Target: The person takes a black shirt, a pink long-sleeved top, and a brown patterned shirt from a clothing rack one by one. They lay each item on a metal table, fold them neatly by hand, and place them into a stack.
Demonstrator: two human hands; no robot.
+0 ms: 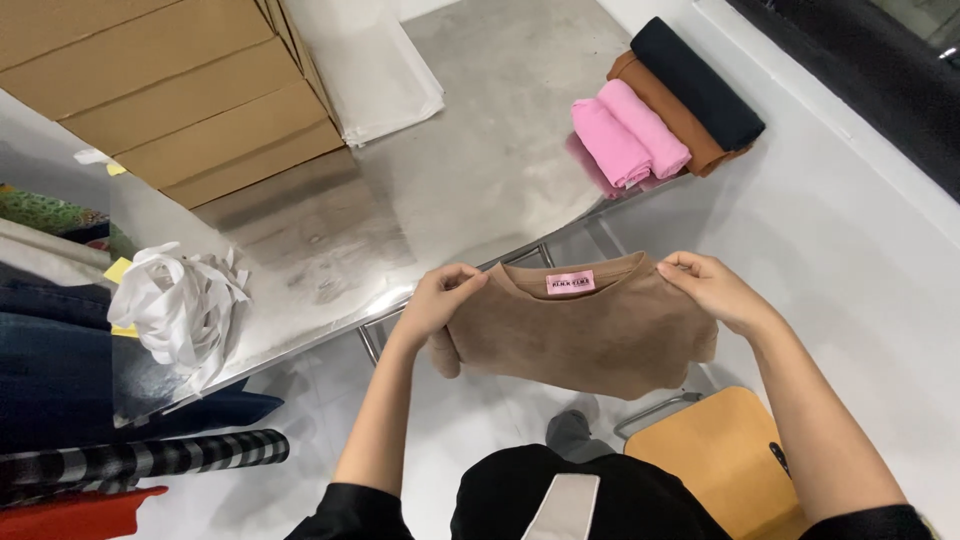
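A garment workroom or clothing stockroom was shown: folded tops (668, 110) were stacked on a steel table (480, 150), flat cardboard boxes (170, 90) were piled nearby, and clothes (60, 350) were heaped at the left.

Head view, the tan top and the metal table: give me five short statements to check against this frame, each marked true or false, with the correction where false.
1. Both hands hold the tan top by its shoulders, left hand and right hand. True.
2. The tan top lies flat on the metal table. False: it hangs in the air in front of the table's edge.
3. A pink label sits inside the neckline. True.
4. The folded garments at the table's far end are all pink. False: pink, brown and black ones lie together.
5. A wad of white strips rests on the table's left part. True.
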